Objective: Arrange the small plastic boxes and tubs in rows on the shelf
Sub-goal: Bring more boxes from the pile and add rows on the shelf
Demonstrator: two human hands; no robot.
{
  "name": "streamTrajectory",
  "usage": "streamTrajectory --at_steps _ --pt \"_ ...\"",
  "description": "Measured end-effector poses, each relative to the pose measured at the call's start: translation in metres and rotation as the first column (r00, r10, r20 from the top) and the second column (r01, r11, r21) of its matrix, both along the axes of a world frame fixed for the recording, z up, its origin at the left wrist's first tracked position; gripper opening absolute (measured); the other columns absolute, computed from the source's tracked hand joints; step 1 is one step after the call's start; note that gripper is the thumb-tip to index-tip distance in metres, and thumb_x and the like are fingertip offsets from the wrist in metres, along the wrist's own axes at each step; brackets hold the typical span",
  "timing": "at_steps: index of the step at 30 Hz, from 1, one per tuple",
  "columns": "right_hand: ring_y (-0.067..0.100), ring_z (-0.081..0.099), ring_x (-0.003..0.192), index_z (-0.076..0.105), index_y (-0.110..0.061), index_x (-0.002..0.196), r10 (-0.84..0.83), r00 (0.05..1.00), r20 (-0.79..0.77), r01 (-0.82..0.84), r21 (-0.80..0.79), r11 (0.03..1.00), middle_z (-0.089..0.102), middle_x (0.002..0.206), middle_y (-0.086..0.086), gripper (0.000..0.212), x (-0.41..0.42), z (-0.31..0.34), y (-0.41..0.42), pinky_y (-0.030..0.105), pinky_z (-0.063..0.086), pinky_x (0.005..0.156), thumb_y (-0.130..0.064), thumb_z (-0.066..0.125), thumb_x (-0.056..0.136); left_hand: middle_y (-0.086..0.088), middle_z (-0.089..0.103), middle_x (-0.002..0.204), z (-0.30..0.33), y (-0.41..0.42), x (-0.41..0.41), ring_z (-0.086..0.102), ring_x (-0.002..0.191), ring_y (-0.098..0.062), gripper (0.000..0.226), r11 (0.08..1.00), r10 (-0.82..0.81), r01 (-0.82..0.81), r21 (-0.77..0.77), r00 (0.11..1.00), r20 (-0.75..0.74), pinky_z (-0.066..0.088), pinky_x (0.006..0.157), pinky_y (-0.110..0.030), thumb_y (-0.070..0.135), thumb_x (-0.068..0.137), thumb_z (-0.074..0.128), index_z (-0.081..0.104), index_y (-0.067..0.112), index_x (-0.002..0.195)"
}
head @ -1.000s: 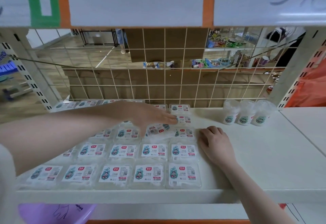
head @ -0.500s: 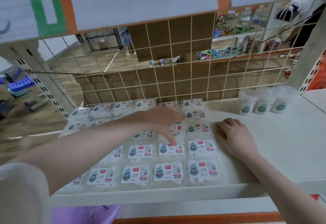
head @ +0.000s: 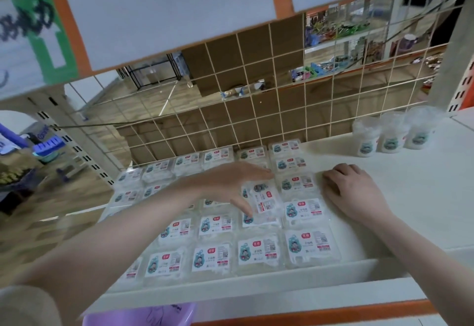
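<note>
A: Where's the box being handled?

B: One small plastic box point(head: 264, 201) lies turned askew among the rows, its label sideways, on top of its neighbours. The left hand point(head: 232, 184) is spread over it, fingers straight and reaching to its far side, thumb stretched down along its near left edge.

A: Gripping it?

B: It looks more like touching than gripping; the view is soft there, so I can't be sure the thumb presses it.

A: And the other boxes?

B: The rows of boxes point(head: 259, 250) lie flat, labels up, on the white shelf point(head: 410, 197), running from under the left fingers toward the front lip and back to the wire grid point(head: 282, 110).

A: The right hand?

B: The right hand point(head: 351, 188) rests on the shelf just right of the boxes, fingers curled under, knuckles up, holding nothing. Its fingertips sit close beside the rightmost column.

A: Anything beyond?

B: Three tubs point(head: 392, 136) stand together well beyond the right fingers, at the back. A purple basin point(head: 143, 315) shows below the shelf
</note>
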State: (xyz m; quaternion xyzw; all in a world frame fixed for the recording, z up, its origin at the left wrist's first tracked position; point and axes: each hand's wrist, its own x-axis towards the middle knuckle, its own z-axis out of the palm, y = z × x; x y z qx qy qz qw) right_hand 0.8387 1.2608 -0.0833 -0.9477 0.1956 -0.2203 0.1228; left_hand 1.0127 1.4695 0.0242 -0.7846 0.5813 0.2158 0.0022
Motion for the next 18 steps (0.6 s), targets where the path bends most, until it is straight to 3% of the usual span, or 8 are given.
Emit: streamTrajectory --at_steps 4,6,9,11,14,18 --pt "0.039 0.056 0.09 0.069 -0.002 0.101 -0.005 1.0 -0.029 0.005 -0.005 1.0 0.064 0.097 0.017 0.023 0.0 0.001 0.0 0.044 0.046 0.079 -0.015 0.064 0.084 0.018 0.012 0.156 -0.002 -0.012 0.002 0.004 0.134 0.007 0.094 0.973 -0.221 0.209 0.1 0.967 0.129 0.004 0.109 -0.027 0.026 0.076 0.076 0.017 0.039 0.148" --pt "0.037 0.055 0.093 0.069 -0.004 0.104 -0.008 0.999 -0.044 0.007 -0.01 1.0 0.064 0.1 0.016 0.024 0.0 0.001 0.0 0.042 0.045 0.081 -0.019 0.061 0.086 0.016 0.013 0.156 -0.006 -0.019 0.003 0.005 0.139 0.003 0.091 0.948 -0.304 0.278 0.155 0.936 0.177 0.009 0.112 -0.03 0.019 0.079 0.074 0.018 0.037 0.148" --pt "0.036 0.055 0.094 0.068 -0.005 0.105 -0.016 0.998 -0.058 0.015 -0.007 1.0 0.063 0.102 0.015 0.026 0.0 0.002 0.0 0.041 0.045 0.082 -0.021 0.059 0.088 0.014 0.025 0.154 -0.011 -0.027 0.005 0.019 0.141 -0.005 0.082 0.931 -0.351 0.315 0.183 0.911 0.215 0.024 0.114 -0.037 0.012 0.08 0.071 0.028 0.034 0.146" --pt "0.036 0.055 0.093 0.069 -0.005 0.105 -0.015 0.999 -0.052 0.015 0.004 1.0 0.064 0.101 0.015 0.025 0.0 0.003 0.0 0.041 0.046 0.081 -0.021 0.059 0.088 0.011 0.035 0.149 -0.012 -0.03 0.006 0.032 0.135 -0.009 0.076 0.932 -0.358 0.324 0.161 0.894 0.271 0.03 0.108 -0.033 0.02 0.079 0.072 0.033 0.033 0.144" --pt "0.036 0.055 0.092 0.069 -0.005 0.104 -0.015 0.999 -0.051 0.015 0.004 1.0 0.064 0.099 0.015 0.025 0.001 0.002 0.0 0.04 0.046 0.08 -0.021 0.059 0.088 0.008 0.051 0.137 -0.014 -0.03 0.007 0.046 0.123 -0.011 0.074 0.967 -0.247 0.253 0.027 0.907 0.34 0.03 0.099 -0.026 0.036 0.075 0.075 0.04 0.031 0.14" --pt "0.036 0.055 0.089 0.069 -0.004 0.098 -0.024 0.998 -0.053 0.024 -0.007 1.0 0.063 0.095 0.014 0.021 0.001 0.0 0.0 0.039 0.046 0.077 -0.019 0.059 0.087 0.001 0.063 0.119 -0.012 -0.037 0.016 0.059 0.108 -0.017 0.066 0.993 0.057 -0.018 -0.114 0.935 0.35 0.046 0.096 -0.033 0.044 0.074 0.074 0.051 0.019 0.131"
